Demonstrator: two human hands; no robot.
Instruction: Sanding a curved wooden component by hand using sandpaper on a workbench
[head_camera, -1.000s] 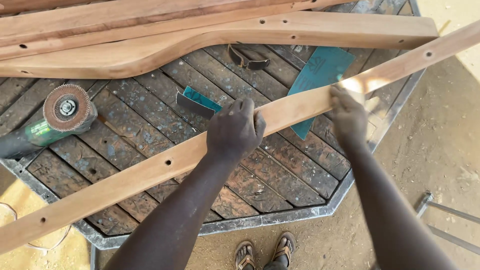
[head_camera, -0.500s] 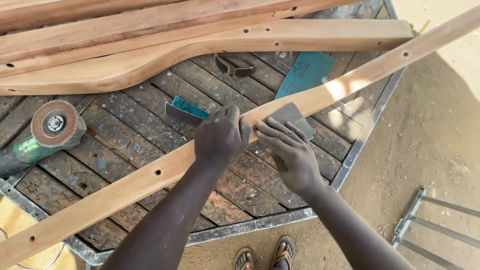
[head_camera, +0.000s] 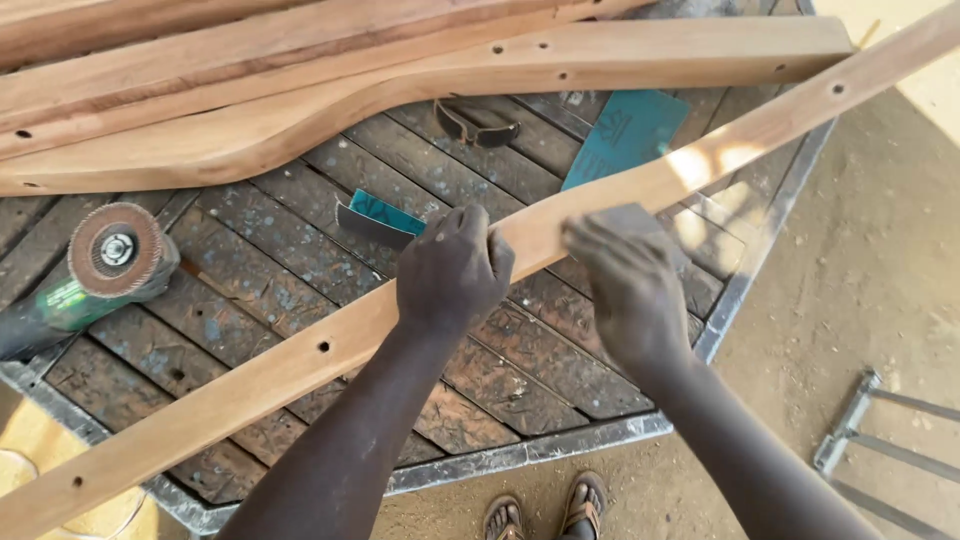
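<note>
A long curved wooden rail (head_camera: 300, 355) with drilled holes lies diagonally across a worn slatted work table (head_camera: 520, 395). My left hand (head_camera: 452, 268) grips the rail near its middle, fingers wrapped over the top edge. My right hand (head_camera: 632, 290) presses a grey piece of sandpaper (head_camera: 622, 216) against the rail's near face, just right of the left hand; the hand is blurred by motion.
An angle grinder (head_camera: 95, 270) with a sanding disc lies at the left. Teal sandpaper sheets (head_camera: 625, 132) and dark glasses (head_camera: 475, 128) rest on the slats. More shaped wooden pieces (head_camera: 300, 110) lie along the far side. A metal frame (head_camera: 860, 430) lies on the sandy ground at right.
My right hand has slid along the rail from far right toward the left hand with the sandpaper, then a little back. My left hand keeps its grip on the rail.
</note>
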